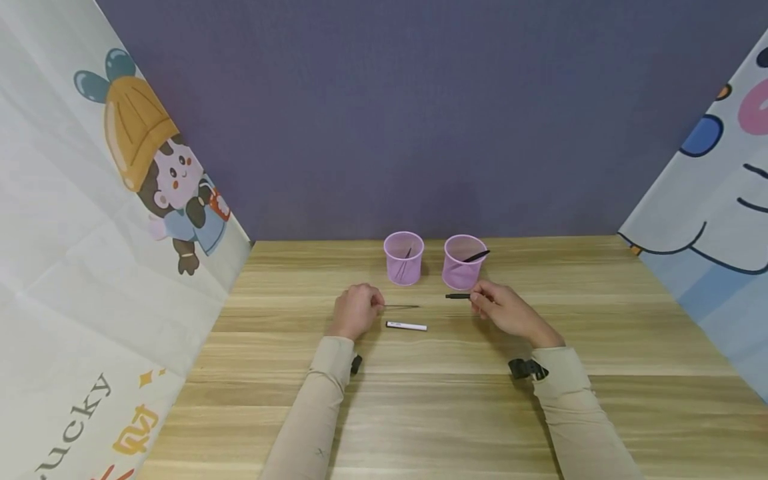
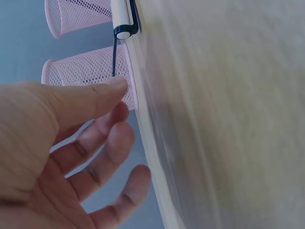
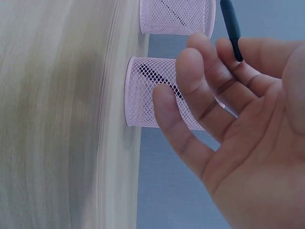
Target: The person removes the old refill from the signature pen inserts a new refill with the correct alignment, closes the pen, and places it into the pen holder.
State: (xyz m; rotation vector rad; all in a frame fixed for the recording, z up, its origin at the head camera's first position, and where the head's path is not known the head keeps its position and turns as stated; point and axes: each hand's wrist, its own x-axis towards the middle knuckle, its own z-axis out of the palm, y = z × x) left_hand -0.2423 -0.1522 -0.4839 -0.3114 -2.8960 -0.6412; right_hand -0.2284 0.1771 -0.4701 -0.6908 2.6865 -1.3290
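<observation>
My left hand (image 1: 357, 310) pinches one end of a thin dark rod (image 1: 401, 306), like a pen refill, between thumb and index finger, low over the table; its other fingers curl loosely in the left wrist view. My right hand (image 1: 504, 310) pinches a slim black pen (image 1: 459, 296), pointing left, just in front of the right pink mesh cup (image 1: 461, 275). A black pen (image 1: 477, 256) leans out of that cup. Thin dark rods (image 1: 407, 255) stand in the left pink mesh cup (image 1: 396, 270). Nearer me lies a white pen (image 1: 407, 326) with a black clip (image 2: 134, 19).
The wood-grain table (image 1: 432, 413) ends at a dark blue-grey wall panel (image 1: 384, 120) behind the cups. White cloths with cartoon prints hang on the left (image 1: 54, 220) and right (image 1: 690, 220).
</observation>
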